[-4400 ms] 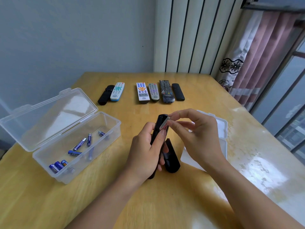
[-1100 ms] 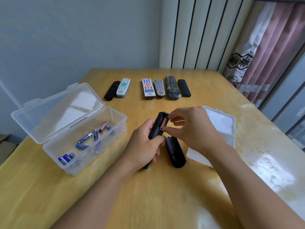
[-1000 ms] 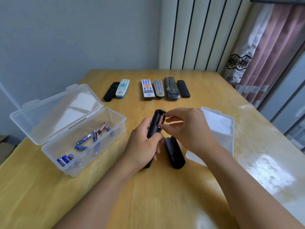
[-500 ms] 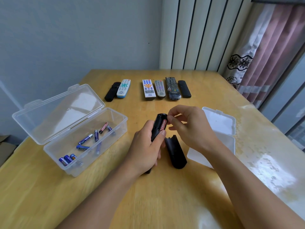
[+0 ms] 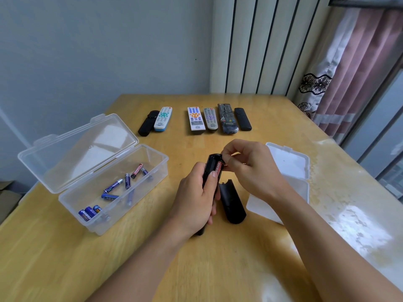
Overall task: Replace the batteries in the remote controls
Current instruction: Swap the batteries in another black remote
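Two hands: both meet at the centre of the frame over a yellow wooden table (image 5: 152, 258).
Left hand (image 5: 196, 199): fingers curled round a slim black remote control (image 5: 209, 168), held with its back compartment open and facing up, thumb lying along its edge.
Right hand (image 5: 250, 168): thumb and forefinger pinching the upper end of a red-labelled battery (image 5: 218, 168) that sits in the open compartment.
Loose cover: a black curved battery cover (image 5: 231, 203) lies on the table just right of the left hand.
Open box: a clear plastic box with its hinged lid up (image 5: 72, 203), at centre left, holds several blue batteries (image 5: 113, 186) and one red-and-silver battery (image 5: 136, 170).
Second box: a clear plastic box (image 5: 303, 171) lies behind the right wrist, at centre right.
Row of remotes: six remote controls (image 5: 196, 119) lie in a line across the upper centre of the table, black ones at both ends.
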A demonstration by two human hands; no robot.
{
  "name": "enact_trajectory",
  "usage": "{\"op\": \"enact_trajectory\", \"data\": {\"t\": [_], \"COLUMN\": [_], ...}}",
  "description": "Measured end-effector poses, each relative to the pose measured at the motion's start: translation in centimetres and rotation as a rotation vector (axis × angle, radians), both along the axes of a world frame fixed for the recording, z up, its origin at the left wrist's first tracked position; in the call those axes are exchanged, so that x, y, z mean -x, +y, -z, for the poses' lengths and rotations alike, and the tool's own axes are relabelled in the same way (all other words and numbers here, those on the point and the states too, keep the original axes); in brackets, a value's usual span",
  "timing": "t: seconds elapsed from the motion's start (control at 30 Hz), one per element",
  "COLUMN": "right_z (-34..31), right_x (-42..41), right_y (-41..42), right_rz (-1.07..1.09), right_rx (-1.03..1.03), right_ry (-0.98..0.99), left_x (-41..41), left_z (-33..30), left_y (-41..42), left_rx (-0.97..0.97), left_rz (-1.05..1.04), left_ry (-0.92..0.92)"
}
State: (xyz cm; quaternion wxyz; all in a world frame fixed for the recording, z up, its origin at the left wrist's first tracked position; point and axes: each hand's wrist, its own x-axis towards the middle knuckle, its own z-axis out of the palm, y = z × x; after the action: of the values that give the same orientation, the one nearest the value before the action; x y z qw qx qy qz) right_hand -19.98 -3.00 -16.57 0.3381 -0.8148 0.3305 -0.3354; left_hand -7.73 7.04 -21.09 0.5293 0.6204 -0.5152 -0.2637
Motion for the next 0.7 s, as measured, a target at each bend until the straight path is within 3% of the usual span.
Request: {"op": "enact_trajectory", "data": {"t": [0.23, 0.53, 0.7], "right_z": [0.1, -1.2, -0.5], "right_x": [-0.2, 0.0, -0.4], "right_y": [0.7, 1.2, 1.0], "right_rz": [-0.001, -0.001, 0.055], "right_rx": [0.071, 0.306, 0.146], "right_ry": [0.004, 0.389, 0.17], "left_x": [-1.0, -1.7, -1.8], "left_z": [-0.1, -0.1, 0.0], "left_y": [-0.2, 0.1, 0.0], "left_rx": [-0.034, -0.061, -0.053], "left_rz": [0.002, 0.067, 0.033], "left_ry": [0.032, -0.048, -0.05]}}
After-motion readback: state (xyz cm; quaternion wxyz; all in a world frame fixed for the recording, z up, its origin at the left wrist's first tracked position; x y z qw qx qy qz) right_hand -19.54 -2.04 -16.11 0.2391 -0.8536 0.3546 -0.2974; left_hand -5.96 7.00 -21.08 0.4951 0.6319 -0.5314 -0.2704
